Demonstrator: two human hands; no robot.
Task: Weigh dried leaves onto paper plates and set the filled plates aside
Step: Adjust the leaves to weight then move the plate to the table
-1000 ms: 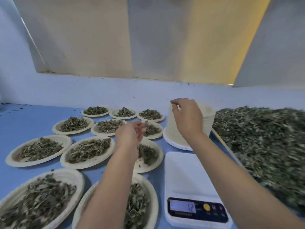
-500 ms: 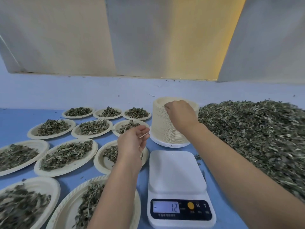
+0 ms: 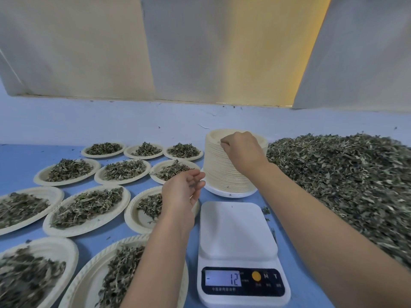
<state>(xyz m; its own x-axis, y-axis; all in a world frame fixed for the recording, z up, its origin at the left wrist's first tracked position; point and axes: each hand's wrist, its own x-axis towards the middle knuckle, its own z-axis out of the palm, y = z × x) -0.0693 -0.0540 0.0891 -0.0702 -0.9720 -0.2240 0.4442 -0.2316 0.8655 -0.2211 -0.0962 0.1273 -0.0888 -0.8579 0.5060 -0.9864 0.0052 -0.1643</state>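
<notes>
A tall stack of empty paper plates (image 3: 222, 174) stands behind a white digital scale (image 3: 238, 232) whose bare platform reads -12. My right hand (image 3: 241, 152) sits on top of the stack, fingers curled and pinching the rim of the top plate. My left hand (image 3: 184, 192) hovers with relaxed fingers just left of the stack, above a filled plate (image 3: 138, 216). A large heap of dried leaves (image 3: 344, 185) lies to the right.
Several filled paper plates (image 3: 89, 210) cover the blue table (image 3: 17, 161) at the left, in rows reaching back to the wall. Two more filled plates (image 3: 89, 281) lie at the near left edge. A pale wall rises behind.
The view has shifted right and nearer. My right hand has settled on the stack's top rim. My left hand has drifted right toward the stack.
</notes>
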